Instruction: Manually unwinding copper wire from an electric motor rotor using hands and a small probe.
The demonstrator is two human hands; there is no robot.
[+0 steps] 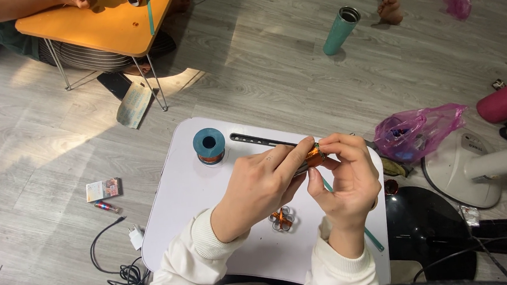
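Head view: left hand (257,187) and right hand (344,180) meet over the white lap table (174,209), fingers of both pinched around a small copper coil (313,156). Teal wire spool (209,145) stands near, a finished coil (282,218) lies under the wrists.

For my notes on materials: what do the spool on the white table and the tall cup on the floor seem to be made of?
Spool: probably teal plastic, matt, wound with shiny copper-coloured wire. Cup: likely metal, teal coated, with a bare silvery rim.
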